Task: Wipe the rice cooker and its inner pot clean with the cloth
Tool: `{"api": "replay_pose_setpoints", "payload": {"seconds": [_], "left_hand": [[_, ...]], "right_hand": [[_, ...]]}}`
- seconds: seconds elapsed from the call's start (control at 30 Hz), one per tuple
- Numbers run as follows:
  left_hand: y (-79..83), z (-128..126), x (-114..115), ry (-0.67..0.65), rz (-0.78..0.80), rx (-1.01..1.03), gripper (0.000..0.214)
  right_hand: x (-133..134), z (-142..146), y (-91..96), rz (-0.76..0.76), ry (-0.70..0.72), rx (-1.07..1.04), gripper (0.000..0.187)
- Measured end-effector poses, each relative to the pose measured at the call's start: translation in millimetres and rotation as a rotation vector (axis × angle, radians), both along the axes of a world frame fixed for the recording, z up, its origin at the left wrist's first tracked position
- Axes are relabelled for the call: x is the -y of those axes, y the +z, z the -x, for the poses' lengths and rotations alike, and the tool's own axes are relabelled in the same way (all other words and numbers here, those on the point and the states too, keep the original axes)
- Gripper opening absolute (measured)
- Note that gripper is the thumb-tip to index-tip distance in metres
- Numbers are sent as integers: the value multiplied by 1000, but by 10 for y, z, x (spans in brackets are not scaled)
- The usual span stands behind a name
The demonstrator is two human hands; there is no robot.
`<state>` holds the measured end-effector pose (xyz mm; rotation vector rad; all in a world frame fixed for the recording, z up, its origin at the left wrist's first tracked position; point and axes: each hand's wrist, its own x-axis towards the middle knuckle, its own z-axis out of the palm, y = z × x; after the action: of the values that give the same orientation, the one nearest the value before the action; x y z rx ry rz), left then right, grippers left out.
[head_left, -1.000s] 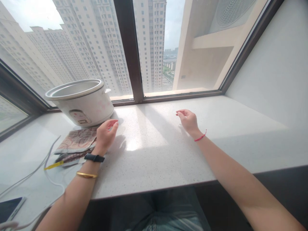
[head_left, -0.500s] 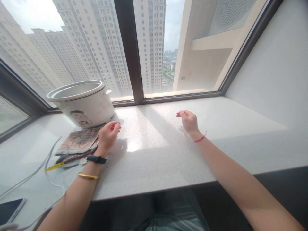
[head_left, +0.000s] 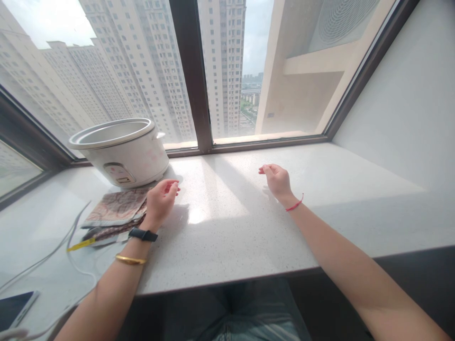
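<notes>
My left hand [head_left: 161,198] hovers above the white speckled countertop [head_left: 227,237], its fingers curled in toward the thumb with nothing visible in them. Close behind it stands a white rice cooker [head_left: 142,161], lidless, with a faint pink pattern and a front switch panel. A folded patterned cloth [head_left: 115,208] lies just left of that hand and is partly covered by the wrist. On the right, my right hand [head_left: 277,181] is held over the counter too, thumb pressed against bent fingers. Nothing shows between them, and no object is near it.
A yellow strip [head_left: 81,245] pokes out from under the cloth. Pale cables [head_left: 73,237] run along the left side toward a dark-screened phone or tablet [head_left: 16,308]. A dark window frame [head_left: 194,71] borders the counter's back, and a white wall [head_left: 401,128] rises at right.
Both hands have drifted very slightly inward, the left to the right and the right to the left. Everything else stays in place.
</notes>
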<state>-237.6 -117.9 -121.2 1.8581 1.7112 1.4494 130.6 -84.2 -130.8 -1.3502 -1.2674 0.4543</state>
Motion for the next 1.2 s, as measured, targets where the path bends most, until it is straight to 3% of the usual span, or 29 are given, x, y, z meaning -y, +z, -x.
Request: {"api": "replay_pose_setpoints", "payload": {"seconds": [1.2], "left_hand": [[56,-76,63,20,-25,-69,28]], "right_hand": [[15,40,-33,31,49,2,34]]}}
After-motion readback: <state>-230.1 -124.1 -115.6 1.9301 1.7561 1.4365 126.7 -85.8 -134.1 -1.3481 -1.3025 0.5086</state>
